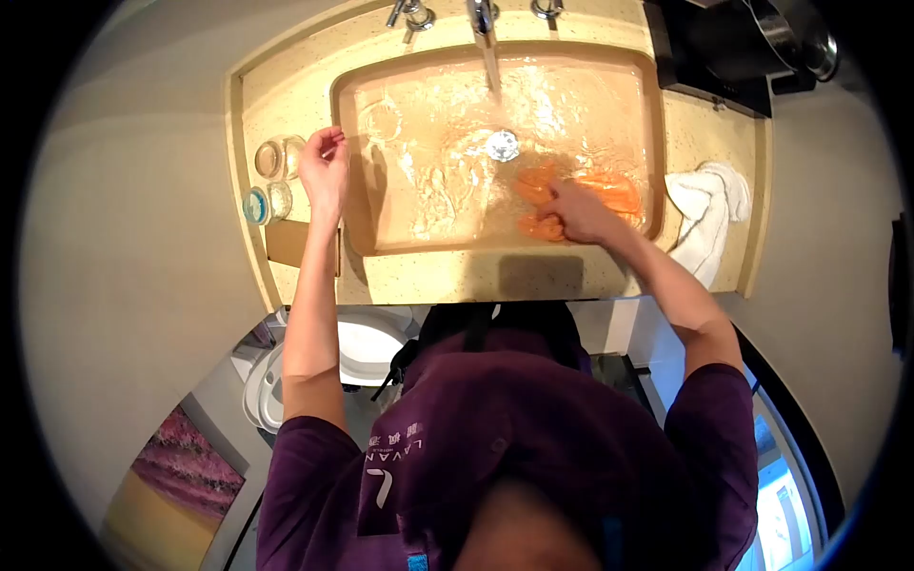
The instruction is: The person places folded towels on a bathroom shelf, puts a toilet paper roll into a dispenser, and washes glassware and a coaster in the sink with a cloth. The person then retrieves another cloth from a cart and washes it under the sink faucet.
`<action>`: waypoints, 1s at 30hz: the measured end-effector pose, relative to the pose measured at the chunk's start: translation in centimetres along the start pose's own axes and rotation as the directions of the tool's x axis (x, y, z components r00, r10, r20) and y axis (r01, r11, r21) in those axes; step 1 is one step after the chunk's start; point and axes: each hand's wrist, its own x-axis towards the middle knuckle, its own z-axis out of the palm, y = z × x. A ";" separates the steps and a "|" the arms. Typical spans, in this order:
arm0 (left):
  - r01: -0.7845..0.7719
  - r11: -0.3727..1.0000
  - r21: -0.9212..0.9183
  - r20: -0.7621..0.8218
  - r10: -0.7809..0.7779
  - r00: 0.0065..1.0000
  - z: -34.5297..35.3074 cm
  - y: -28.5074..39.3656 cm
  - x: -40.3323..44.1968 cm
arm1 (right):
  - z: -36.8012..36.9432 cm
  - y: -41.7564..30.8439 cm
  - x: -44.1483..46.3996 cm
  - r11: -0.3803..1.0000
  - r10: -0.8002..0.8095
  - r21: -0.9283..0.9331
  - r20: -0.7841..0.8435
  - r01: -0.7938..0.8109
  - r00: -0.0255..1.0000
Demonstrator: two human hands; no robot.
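Note:
My right hand [575, 211] is down in the sink basin [350, 214], its fingers closed on a wet orange cloth [609, 193]. Folds of the cloth stick out on both sides of the fingers and spread towards the basin's right wall. My left hand [326, 171] hovers by the basin's left rim, with its fingers loosely curled and slightly apart. Nothing shows in it. Beside it on the counter stand glass jars [270, 160]. Water runs from the faucet [482, 17] into the basin near the metal drain [503, 145].
Left on the counter are a blue-topped jar [255, 206] and a brown flat board or box [289, 244]. A white towel [709, 214] lies to the right. A black tray [709, 57] with a dark kettle-like vessel stands back right. Behind me is a white toilet [367, 347].

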 end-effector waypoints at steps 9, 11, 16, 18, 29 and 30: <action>0.040 0.996 -0.080 0.014 -0.039 0.999 -2.5 0.1 -0.8 | 3.4 -10.5 11.2 0.979 -0.202 -0.040 -0.042 0.201 0.978; 0.051 0.998 -0.046 0.031 -0.050 0.998 -3.1 -0.1 -0.3 | 3.2 -12.8 13.0 0.982 -0.182 -0.059 0.005 0.182 0.983; 0.086 0.987 -0.138 -0.011 -0.089 0.996 -2.8 -0.9 0.3 | 4.7 -17.3 18.4 0.992 -0.111 -0.079 -0.134 0.101 0.985; 0.105 0.978 -0.180 -0.028 -0.112 0.993 -2.7 -0.7 0.1 | 3.8 -18.5 20.4 0.999 -0.040 0.007 -0.177 0.042 0.983; 0.112 0.990 -0.090 0.004 -0.112 0.994 -2.0 0.9 -0.4 | -1.1 -16.2 30.8 0.996 0.076 0.001 -0.539 -0.089 0.839; 0.111 0.990 -0.091 0.009 -0.111 0.994 -1.8 1.1 -0.2 | -2.0 -15.5 31.2 0.990 0.106 -0.028 -0.499 -0.138 0.860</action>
